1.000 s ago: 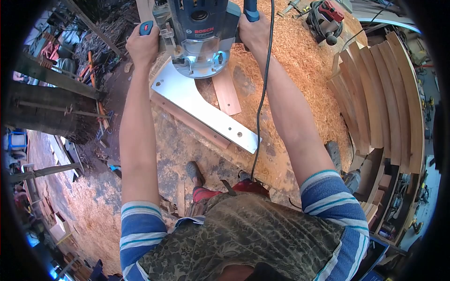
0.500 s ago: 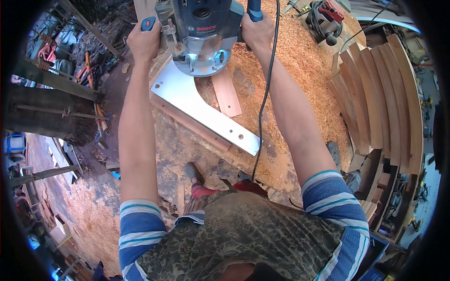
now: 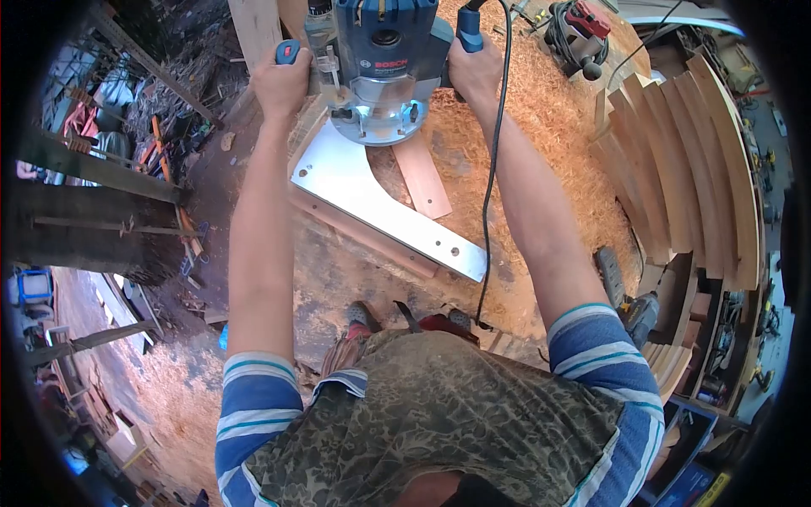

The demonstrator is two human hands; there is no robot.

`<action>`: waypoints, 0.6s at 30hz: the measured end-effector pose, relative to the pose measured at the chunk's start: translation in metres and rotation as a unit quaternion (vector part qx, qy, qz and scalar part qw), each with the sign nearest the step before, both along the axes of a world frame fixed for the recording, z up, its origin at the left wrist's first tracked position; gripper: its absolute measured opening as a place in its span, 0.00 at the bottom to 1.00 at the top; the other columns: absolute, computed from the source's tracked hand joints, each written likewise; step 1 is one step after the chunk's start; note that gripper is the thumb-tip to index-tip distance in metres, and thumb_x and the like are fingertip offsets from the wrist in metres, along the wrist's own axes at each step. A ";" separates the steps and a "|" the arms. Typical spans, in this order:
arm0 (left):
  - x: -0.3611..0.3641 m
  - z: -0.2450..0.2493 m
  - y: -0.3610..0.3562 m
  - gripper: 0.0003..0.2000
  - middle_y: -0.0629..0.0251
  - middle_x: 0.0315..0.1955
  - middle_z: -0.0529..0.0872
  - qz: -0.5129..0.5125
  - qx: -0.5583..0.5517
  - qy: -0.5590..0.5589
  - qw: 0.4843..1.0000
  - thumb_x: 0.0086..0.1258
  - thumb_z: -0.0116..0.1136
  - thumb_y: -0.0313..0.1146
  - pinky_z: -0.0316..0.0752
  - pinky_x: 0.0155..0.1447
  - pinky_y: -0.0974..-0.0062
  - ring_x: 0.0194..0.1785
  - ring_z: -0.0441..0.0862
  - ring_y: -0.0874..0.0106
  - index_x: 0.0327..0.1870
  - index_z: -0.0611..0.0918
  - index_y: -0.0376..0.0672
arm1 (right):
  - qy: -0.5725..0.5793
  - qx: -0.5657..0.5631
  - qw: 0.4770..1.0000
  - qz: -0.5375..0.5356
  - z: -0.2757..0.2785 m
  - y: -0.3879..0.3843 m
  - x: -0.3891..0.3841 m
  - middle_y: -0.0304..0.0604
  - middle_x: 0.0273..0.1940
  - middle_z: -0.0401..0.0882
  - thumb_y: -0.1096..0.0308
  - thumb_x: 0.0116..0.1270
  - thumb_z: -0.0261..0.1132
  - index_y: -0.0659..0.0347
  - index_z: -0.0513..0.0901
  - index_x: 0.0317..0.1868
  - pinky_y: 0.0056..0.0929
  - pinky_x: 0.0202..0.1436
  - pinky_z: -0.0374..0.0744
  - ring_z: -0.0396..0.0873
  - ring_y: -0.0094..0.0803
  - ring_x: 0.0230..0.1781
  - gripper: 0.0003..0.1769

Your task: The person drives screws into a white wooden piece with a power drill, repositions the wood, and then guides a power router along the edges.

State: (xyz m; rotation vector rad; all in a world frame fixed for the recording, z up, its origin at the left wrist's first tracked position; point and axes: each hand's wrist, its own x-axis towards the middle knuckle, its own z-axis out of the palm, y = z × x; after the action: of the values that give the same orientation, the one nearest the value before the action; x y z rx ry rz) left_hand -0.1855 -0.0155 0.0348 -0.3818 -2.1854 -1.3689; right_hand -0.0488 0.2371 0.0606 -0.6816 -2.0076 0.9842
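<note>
A blue Bosch plunge router (image 3: 384, 72) stands at the top middle of the view, its clear guard and round base over the upper end of a white curved template (image 3: 363, 190). My left hand (image 3: 280, 84) is closed round the router's left handle, and my right hand (image 3: 475, 69) grips the right handle. Beneath the template's lower edge shows a strip of reddish wood (image 3: 372, 237). A flat wooden board (image 3: 422, 179) with a hole lies beside the template's inner curve. The router's bit is hidden by the base.
A black power cord (image 3: 490, 186) hangs down past my right forearm. Several curved wooden pieces (image 3: 688, 169) stand in a row at the right. Another power tool (image 3: 581, 38) with a red part sits at upper right. Wood shavings (image 3: 541, 160) cover the worktable.
The router, both hands, the template and the board appear slightly farther right and lower, as the whole view has shifted. Both hands keep their hold on the handles.
</note>
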 end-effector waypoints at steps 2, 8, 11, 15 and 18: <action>0.001 0.005 0.002 0.18 0.50 0.31 0.90 -0.011 -0.007 -0.004 1.000 0.58 0.68 0.45 0.82 0.47 0.62 0.37 0.89 0.56 0.42 0.90 0.40 | 0.004 -0.001 1.000 -0.011 -0.003 0.002 0.000 0.54 0.31 0.87 0.50 0.61 0.68 0.65 0.85 0.40 0.42 0.44 0.81 0.87 0.46 0.35 0.23; -0.005 0.008 0.007 0.18 0.52 0.32 0.90 -0.038 0.002 0.000 0.999 0.58 0.68 0.43 0.82 0.49 0.64 0.39 0.90 0.59 0.43 0.90 0.39 | -0.001 0.003 1.000 -0.026 -0.005 0.002 0.000 0.58 0.33 0.86 0.55 0.61 0.68 0.69 0.84 0.39 0.45 0.45 0.81 0.87 0.49 0.38 0.21; -0.012 0.007 0.013 0.18 0.52 0.33 0.90 -0.044 0.012 -0.021 0.999 0.58 0.68 0.43 0.82 0.49 0.64 0.40 0.90 0.59 0.44 0.89 0.39 | 0.015 0.015 0.999 -0.040 -0.003 -0.002 0.003 0.55 0.31 0.87 0.46 0.61 0.69 0.66 0.85 0.39 0.42 0.44 0.81 0.87 0.46 0.35 0.26; -0.019 0.004 0.017 0.18 0.52 0.34 0.90 -0.059 0.006 -0.021 0.998 0.58 0.68 0.42 0.82 0.50 0.64 0.40 0.90 0.59 0.44 0.89 0.39 | 0.004 -0.007 0.999 -0.044 0.003 -0.008 0.009 0.58 0.34 0.86 0.54 0.60 0.68 0.69 0.84 0.39 0.46 0.46 0.82 0.87 0.50 0.39 0.22; -0.030 0.000 0.022 0.18 0.51 0.33 0.90 -0.077 0.016 -0.006 0.997 0.58 0.67 0.42 0.82 0.50 0.64 0.40 0.90 0.58 0.44 0.89 0.39 | 0.003 0.003 0.998 -0.059 -0.005 -0.001 0.004 0.59 0.33 0.86 0.54 0.60 0.68 0.69 0.84 0.39 0.46 0.45 0.82 0.87 0.50 0.38 0.22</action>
State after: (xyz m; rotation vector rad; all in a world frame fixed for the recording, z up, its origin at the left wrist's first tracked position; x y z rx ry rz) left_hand -0.2151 0.0067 0.0343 -0.5411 -2.1778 -1.4900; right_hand -0.0448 0.2366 0.0552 -0.7843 -1.9407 0.9093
